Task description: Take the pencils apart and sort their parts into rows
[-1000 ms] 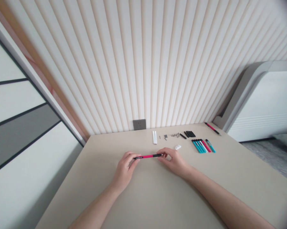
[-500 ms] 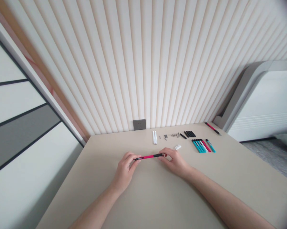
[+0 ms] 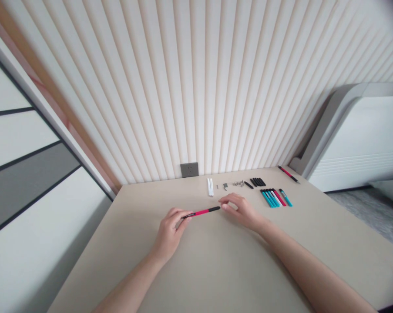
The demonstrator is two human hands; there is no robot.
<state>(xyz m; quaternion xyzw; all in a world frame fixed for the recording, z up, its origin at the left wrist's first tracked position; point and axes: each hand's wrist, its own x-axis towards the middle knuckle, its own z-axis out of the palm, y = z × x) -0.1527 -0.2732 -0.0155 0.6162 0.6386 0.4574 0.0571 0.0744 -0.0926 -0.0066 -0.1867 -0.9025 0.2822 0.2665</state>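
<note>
My left hand (image 3: 171, 228) pinches a red and black pen (image 3: 202, 212) by its left end, holding it nearly level above the tabletop. The pen's black grip end points right. Just past that end is my right hand (image 3: 240, 211), off the pen, with thumb and forefinger curved and slightly apart. I see nothing held between them. Beyond the hands lie white refill-like tubes (image 3: 210, 187), small grey pieces (image 3: 225, 186), metal springs or tips (image 3: 238, 183) and several black grips (image 3: 258, 182).
Toward the right lies a row of teal, white and red pen barrels (image 3: 273, 198), with a teal one (image 3: 286, 198) beside it. A red and black pen (image 3: 288, 174) rests near the table's far right corner. A socket (image 3: 189, 169) sits on the ribbed wall behind.
My right hand has let go of the pen's grip end and shifted slightly up and right. It now covers the small white pieces. My left hand keeps its hold.
</note>
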